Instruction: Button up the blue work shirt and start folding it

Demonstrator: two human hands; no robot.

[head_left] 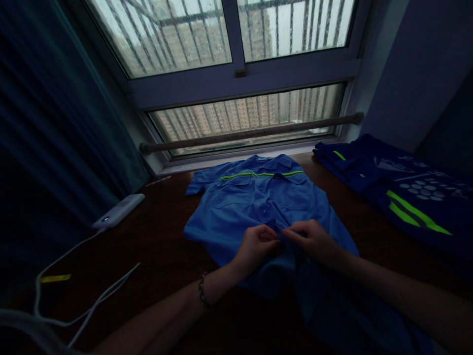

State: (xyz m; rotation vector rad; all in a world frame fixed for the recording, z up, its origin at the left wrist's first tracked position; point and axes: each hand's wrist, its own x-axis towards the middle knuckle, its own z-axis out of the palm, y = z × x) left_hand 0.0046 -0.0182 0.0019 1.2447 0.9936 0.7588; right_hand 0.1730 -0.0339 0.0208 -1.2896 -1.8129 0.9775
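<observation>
A blue short-sleeved shirt (240, 207) with a yellow-green reflective stripe across the chest lies face up on the dark wooden table (162, 251), collar toward the window. My left hand (255, 247) and my right hand (311, 239) meet at the shirt's front placket, low on the chest. Both pinch the fabric at the button line, fingertips almost touching. A bead bracelet sits on my left wrist. The shirt's lower hem hangs over the table's near edge.
A pile of dark blue garments (402, 192) with reflective stripes lies at the right. A white power bank (118, 211) with white cables (70, 296) rests at the left, near a dark curtain (55, 123). A barred window (236, 59) with a wooden rod (251, 133) spans the back.
</observation>
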